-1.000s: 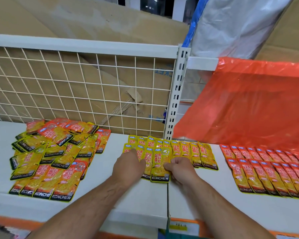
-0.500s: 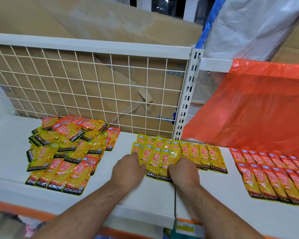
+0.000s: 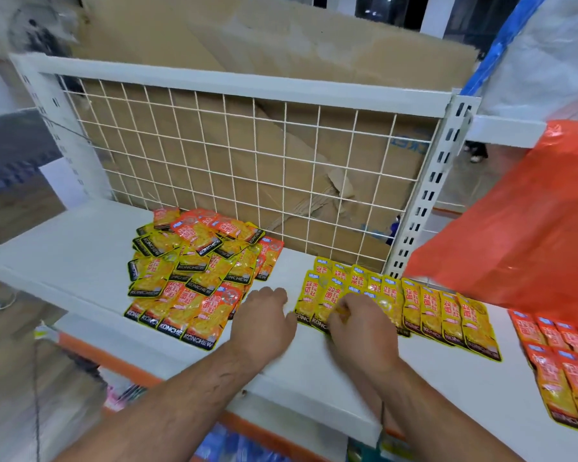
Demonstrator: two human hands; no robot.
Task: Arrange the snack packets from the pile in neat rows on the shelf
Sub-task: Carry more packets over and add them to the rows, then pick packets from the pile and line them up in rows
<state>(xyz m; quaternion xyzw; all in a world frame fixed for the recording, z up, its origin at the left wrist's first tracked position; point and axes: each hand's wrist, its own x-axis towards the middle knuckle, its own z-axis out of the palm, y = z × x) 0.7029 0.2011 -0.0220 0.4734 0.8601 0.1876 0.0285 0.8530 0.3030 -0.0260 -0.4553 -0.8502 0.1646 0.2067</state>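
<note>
Premises: a white metal shelf [image 3: 80, 255] backed by a white wire grid [image 3: 247, 161], with flattened cardboard [image 3: 314, 55] standing behind the grid. A slotted white upright [image 3: 441, 181] closes the grid beyond and to the right of the right hand.

Left hand [image 3: 264, 318]: rests back-up on bare shelf, between the two groups of stock. Its fingers bend down out of sight past the knuckles. Whether it holds anything cannot be told.

Right hand [image 3: 361, 325]: lies just beside the left hand, on its right, and sits over the near edge of the arranged stock. The fingers [image 3: 341, 311] are curled and, as far as the motion blur allows, pinch a yellow packet [image 3: 331, 296] in the front row.

Stock:
- The pile [image 3: 194, 278] of yellow and red-orange packets lies loose and overlapping just left of the left hand, touching or nearly touching its knuckles.
- The yellow rows [image 3: 427, 305] run from under the right hand away to its right, two deep, packets overlapping edge on edge.
- The orange rows [image 3: 561, 348] lie well to the right of the right hand, apart from the yellow ones.

A translucent red plastic bag [image 3: 521, 228] hangs above and beyond the right-hand stock.
</note>
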